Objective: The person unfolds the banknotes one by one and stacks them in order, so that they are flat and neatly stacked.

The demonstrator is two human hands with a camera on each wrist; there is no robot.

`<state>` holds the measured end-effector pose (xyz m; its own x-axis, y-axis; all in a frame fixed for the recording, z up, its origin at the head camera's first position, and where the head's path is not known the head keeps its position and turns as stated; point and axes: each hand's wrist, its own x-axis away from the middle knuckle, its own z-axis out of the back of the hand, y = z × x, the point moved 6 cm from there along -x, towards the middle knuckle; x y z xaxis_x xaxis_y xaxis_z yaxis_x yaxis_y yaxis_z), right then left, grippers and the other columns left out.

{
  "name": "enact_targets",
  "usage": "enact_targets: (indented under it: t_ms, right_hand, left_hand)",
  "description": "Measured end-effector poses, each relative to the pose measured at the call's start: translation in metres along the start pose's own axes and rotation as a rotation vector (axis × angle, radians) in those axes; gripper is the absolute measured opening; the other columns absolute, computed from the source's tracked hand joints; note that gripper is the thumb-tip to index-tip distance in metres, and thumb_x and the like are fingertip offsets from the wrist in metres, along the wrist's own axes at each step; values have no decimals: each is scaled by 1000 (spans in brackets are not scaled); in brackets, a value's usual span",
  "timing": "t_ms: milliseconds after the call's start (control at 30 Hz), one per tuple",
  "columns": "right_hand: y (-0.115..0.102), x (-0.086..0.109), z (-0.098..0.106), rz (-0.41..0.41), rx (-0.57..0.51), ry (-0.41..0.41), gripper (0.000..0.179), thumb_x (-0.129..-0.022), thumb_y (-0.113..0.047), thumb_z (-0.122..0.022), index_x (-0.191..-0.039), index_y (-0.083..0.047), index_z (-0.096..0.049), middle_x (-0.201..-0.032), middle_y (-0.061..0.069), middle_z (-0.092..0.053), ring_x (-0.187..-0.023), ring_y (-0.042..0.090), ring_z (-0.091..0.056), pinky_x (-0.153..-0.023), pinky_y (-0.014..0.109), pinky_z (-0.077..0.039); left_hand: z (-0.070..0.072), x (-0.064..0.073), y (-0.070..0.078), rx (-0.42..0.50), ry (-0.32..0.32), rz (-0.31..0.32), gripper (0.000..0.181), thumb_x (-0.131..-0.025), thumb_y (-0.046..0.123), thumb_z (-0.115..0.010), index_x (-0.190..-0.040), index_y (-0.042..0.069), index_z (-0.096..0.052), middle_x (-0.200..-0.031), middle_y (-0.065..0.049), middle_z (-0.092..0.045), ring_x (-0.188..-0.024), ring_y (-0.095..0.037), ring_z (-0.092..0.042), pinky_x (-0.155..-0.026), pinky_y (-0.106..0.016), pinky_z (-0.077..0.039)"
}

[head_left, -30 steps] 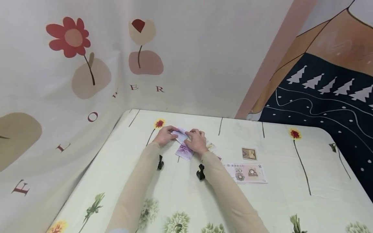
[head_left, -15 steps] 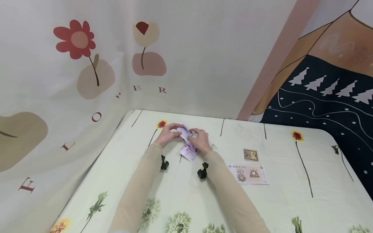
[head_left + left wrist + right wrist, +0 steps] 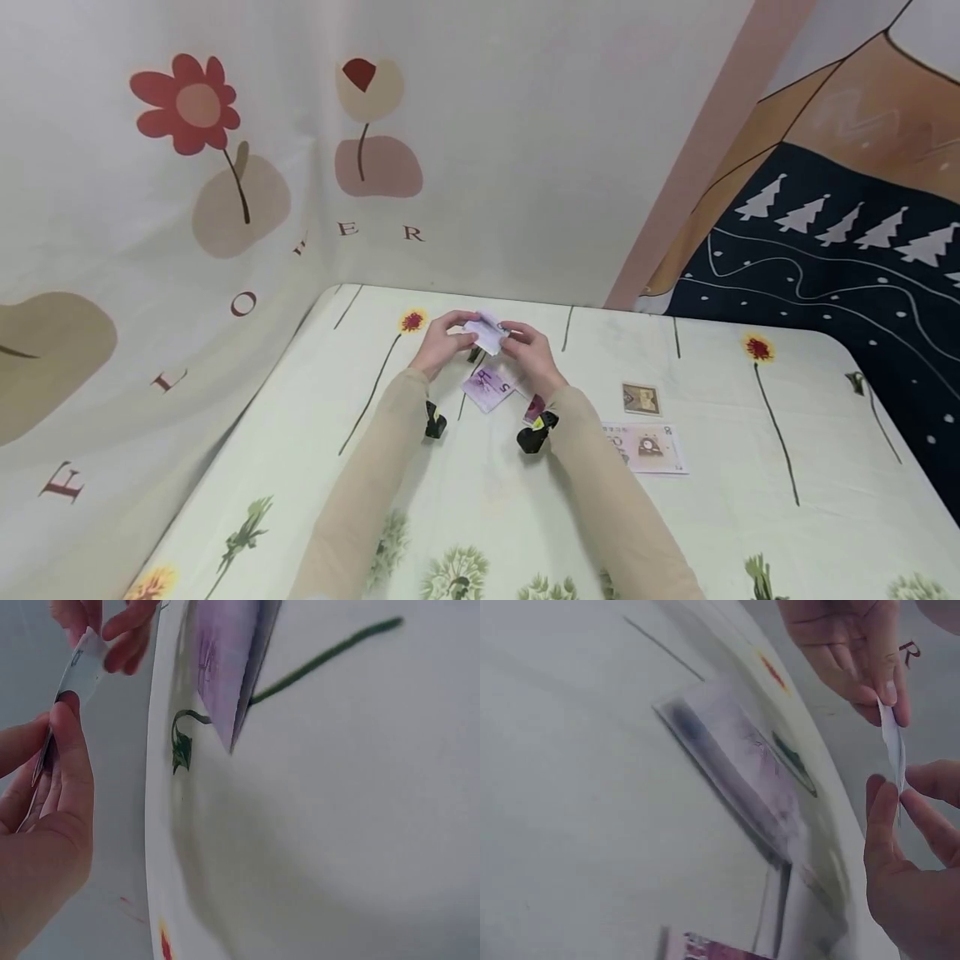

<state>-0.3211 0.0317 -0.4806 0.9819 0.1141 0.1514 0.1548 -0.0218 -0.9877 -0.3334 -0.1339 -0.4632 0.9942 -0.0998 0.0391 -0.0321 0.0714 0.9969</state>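
Between both hands, raised above the table, is a folded pale-lilac banknote. My left hand pinches its left end between thumb and fingers, and my right hand pinches the right end. In the left wrist view the banknote appears nearly edge-on, a dark patch showing near the left thumb. The right wrist view also gives the held banknote as a thin folded strip. Below the hands, a purple banknote marked 5 lies on the tablecloth, its fold slightly raised.
A dark pink banknote is partly hidden by the right wrist. To the right lie a pale pink banknote marked 20 and a small brown note. The table has a flower-print cloth; a printed curtain hangs behind it.
Both hands have lifted the folded banknote up and slightly right, off the purple one, which stays on the table. More of the purple and dark pink banknotes now shows.
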Motion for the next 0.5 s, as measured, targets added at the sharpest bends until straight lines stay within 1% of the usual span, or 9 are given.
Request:
enact_targets:
  t_ms: [133,267,367,500]
  right_hand:
    - [-6,1,3,19,-68,28,41,-88,5,-58,-129,-1,-59,-119,20,-58,-102,24,-58,-90,30,-51]
    - [-11,3,7,53,-100,48,42,-87,7,-58,-128,-1,-59,-118,17,-57,-102,21,-56,-90,29,-51]
    - [-11,5,12,76,-79,56,42,-87,6,-58,-128,-3,-60,-121,16,-57,-107,22,-54,-91,31,-50]
    - [-10,10,19,98,-16,73,43,-88,4,-57,-129,-6,-59,-123,16,-58,-110,22,-53,-90,32,-51]
  left_hand:
    - [-2,0,2,20,11,-4,38,-86,-12,-60,-124,-6,-58,-121,-21,-52,-88,-23,-65,-82,-29,-55]
    - [-7,1,4,23,8,-7,37,-87,-11,-61,-123,-6,-58,-118,-21,-53,-85,-21,-64,-82,-30,-55]
    - [-13,3,4,-8,7,-7,36,-87,-9,-62,-123,-5,-59,-115,-20,-54,-82,-19,-63,-81,-29,-55]
    - [-22,6,2,-44,-3,1,35,-87,-8,-63,-121,-5,-59,-113,-20,-55,-81,-18,-62,-80,-30,-55]
